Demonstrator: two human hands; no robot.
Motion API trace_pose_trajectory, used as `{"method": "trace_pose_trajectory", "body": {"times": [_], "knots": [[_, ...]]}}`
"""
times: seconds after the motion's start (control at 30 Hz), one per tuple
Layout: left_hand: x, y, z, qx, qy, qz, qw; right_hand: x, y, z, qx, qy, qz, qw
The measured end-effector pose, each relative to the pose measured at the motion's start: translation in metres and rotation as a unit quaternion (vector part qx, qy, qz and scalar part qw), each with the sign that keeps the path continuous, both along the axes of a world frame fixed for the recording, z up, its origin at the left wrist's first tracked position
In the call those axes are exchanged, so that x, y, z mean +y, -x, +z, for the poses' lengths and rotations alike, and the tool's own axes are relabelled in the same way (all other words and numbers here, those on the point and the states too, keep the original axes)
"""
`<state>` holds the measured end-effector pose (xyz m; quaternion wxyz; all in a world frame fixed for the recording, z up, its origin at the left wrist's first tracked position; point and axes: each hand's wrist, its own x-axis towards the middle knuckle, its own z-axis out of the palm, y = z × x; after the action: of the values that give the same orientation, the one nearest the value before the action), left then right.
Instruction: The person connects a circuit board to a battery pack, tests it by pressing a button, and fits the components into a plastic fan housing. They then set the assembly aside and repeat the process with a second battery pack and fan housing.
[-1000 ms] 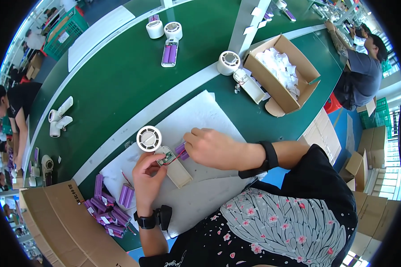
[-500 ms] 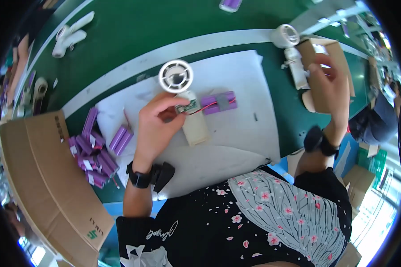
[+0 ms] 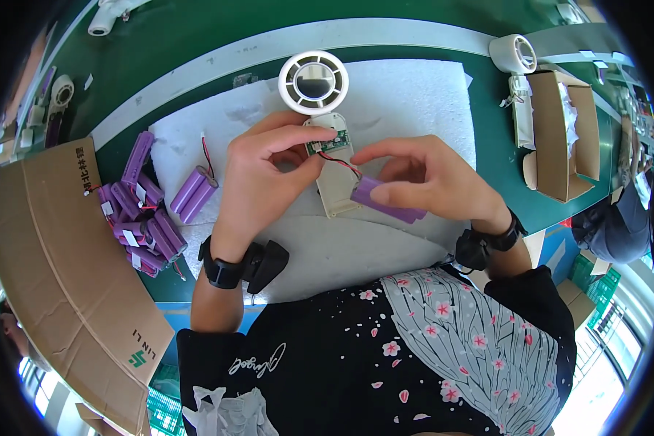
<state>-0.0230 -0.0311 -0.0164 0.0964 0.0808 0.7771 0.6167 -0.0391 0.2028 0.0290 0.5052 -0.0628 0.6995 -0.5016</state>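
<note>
A white handheld fan with a round ringed head (image 3: pixel 314 83) lies on the padded mat, its handle shell (image 3: pixel 337 190) open toward me. My left hand (image 3: pixel 269 163) pinches a small green circuit board (image 3: pixel 330 142) between thumb and fingers over the shell's upper end. Red and black wires run from the board to a purple battery pack (image 3: pixel 389 203). Thumb and fingers of my right hand (image 3: pixel 432 178) grip that pack, which lies slanted beside the shell; its far side is partly hidden by the hand.
Several purple battery packs (image 3: pixel 142 211) are heaped left of the mat (image 3: pixel 407 94), and another pack (image 3: pixel 194 194) rests on it. A large cardboard box (image 3: pixel 73 269) stands at left. At right are an open carton (image 3: pixel 559 138) and another white fan (image 3: pixel 513 54).
My right hand has come from the carton at right to the wired battery pack, now tilted and closer to the shell. My left hand stays at the circuit board.
</note>
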Motion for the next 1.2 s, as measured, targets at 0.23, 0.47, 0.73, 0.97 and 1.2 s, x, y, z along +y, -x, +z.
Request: {"method": "trace_pose_trajectory", "body": {"times": [0.23,0.47,0.73,0.97,1.2], "knots": [[0.001,0.001,0.007,0.044,0.085,-0.013,0.995,0.004,-0.007,0.006,-0.179,0.24,-0.165,0.94],[0.004,-0.001,0.004,0.164,0.153,-0.004,0.975,0.009,-0.007,0.006,-0.138,0.262,-0.121,0.947],[0.001,-0.001,0.002,0.21,0.177,-0.024,0.961,0.009,-0.008,-0.012,0.075,0.192,-0.084,0.975],[-0.003,-0.002,0.004,0.217,0.167,-0.046,0.961,-0.006,-0.019,-0.024,0.296,0.099,0.013,0.95],[-0.005,-0.002,0.005,0.205,0.166,-0.068,0.962,-0.022,-0.034,-0.028,0.468,0.06,0.002,0.882]]}}
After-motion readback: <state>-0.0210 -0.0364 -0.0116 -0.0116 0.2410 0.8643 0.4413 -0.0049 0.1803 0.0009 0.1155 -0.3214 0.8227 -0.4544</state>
